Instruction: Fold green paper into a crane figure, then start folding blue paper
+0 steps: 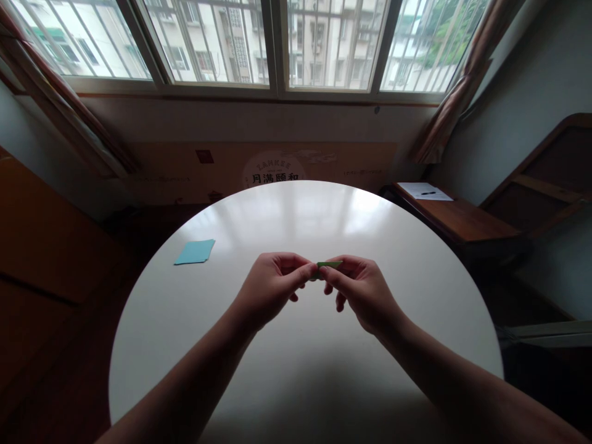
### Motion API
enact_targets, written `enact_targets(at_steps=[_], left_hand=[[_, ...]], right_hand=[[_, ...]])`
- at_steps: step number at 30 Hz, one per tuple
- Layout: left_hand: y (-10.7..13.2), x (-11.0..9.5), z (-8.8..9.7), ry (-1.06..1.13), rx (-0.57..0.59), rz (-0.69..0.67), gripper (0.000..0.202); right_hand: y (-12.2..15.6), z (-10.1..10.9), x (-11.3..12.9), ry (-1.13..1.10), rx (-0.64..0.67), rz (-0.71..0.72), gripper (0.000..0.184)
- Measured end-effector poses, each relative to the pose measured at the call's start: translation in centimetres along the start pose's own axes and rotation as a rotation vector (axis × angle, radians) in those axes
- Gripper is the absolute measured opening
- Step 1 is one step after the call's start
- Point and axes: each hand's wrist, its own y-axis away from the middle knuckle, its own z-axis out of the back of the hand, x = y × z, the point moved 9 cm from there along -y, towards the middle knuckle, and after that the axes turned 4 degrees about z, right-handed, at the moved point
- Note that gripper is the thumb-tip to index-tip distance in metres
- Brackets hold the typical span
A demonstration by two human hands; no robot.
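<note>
Daylight from a wide barred window (277, 43) falls on a round, glossy white table (305, 370), whose top mirrors the panes. Above the middle of that table the left hand (271, 287) and the right hand (361, 293) meet, fingertips pinched together on a small green piece of paper (329, 264). Only a thin, flat strip of it shows between the thumbs and forefingers, seen nearly edge-on, bright green along its top; the rest is hidden by the fingers, so its full shape cannot be told. Both hands are closed narrowly on it, the other fingers curled under, and the paper is held clear of the tabletop. Well apart from the hands, on the table's left side, lies a light blue sheet of paper (195, 251), flat, four-cornered. At the right a brown wooden side table (462, 222) bears a white sheet with a dark pen (424, 192).
</note>
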Motion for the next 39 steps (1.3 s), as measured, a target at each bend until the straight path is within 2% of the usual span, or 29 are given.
enact_targets(at_steps=[5, 11, 15, 22, 26, 29, 35, 39], left_hand=[[0.0, -0.3, 0.0, 0.034, -0.063, -0.073, 0.018], [-0.1, 1.0, 1.2, 0.284, -0.177, 0.021, 0.022], [0.1, 1.1, 1.2, 0.316, -0.202, 0.037, 0.023], [0.3, 0.3, 0.4, 0.165, -0.166, -0.055, 0.023], [0.5, 0.0, 0.1, 0.068, -0.154, -0.106, 0.022], [0.4, 0.1, 0.0, 0.035, -0.130, -0.099, 0.022], [-0.2, 0.7, -0.7, 0.060, -0.006, -0.028, 0.021], [-0.5, 0.7, -0.6, 0.053, -0.001, -0.018, 0.021]], right_hand=[[0.0, 0.0, 0.0, -0.033, -0.001, -0.012, 0.025], [0.2, 0.0, -0.3, -0.131, -0.028, -0.074, 0.021], [0.2, -0.3, -0.5, -0.151, -0.002, -0.080, 0.020], [0.0, -0.5, -0.8, -0.181, 0.037, -0.076, 0.025], [-0.1, -0.5, -0.9, -0.157, 0.047, -0.065, 0.022], [-0.3, -0.4, -0.8, -0.135, 0.044, -0.047, 0.016], [-0.5, -0.4, -0.7, -0.091, 0.064, -0.022, 0.013], [-0.5, -0.7, -0.8, -0.040, 0.090, -0.001, 0.015]])
